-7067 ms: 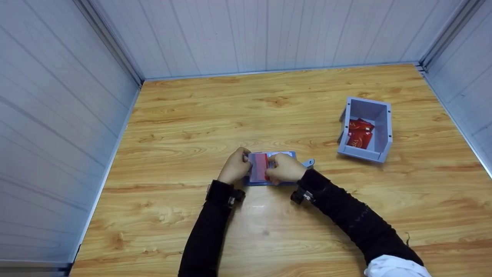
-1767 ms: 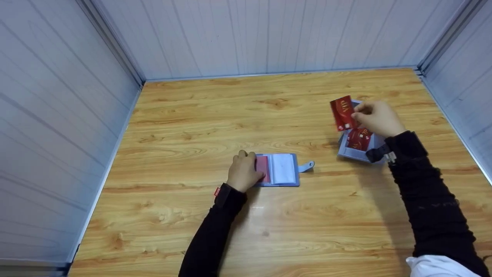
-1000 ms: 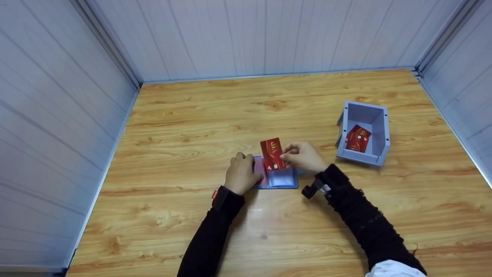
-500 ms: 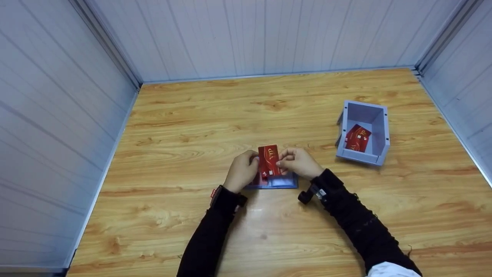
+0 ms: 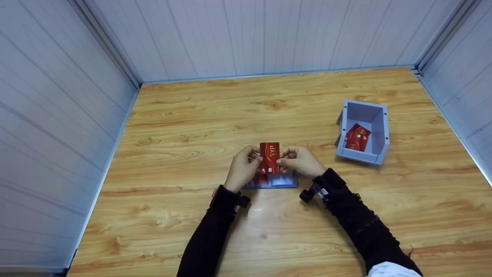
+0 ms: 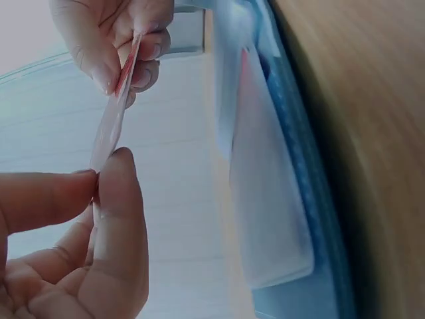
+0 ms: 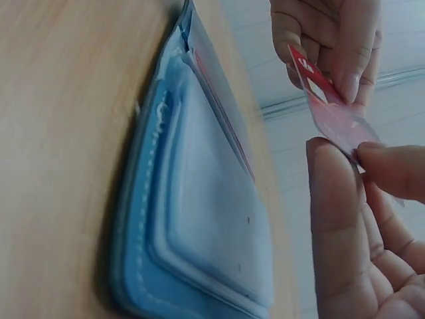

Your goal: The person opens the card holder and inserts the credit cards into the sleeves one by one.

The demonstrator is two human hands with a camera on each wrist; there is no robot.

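Between both hands, a red VIP card (image 5: 270,157) is held up above the opened card holder. My left hand (image 5: 242,168) pinches its left edge between thumb and finger; my right hand (image 5: 302,161) pinches the right edge. From the right wrist, the card (image 7: 332,109) looks tilted, its red face partly washed out by glare. The blue card holder (image 5: 282,181) lies on the table below, partly hidden by the hands and card. Clear sleeves (image 7: 212,179) show inside it, with a red edge in one of them.
A grey bin (image 5: 363,156) stands to the right on the wood-grain table (image 5: 192,115), with red VIP cards (image 5: 357,138) lying in it. Pale panel walls (image 5: 246,38) enclose the table at the back and sides.
My right hand has taken a red card from the bin and brought it left over the card holder. My left hand has let go of the holder and now pinches the card too.
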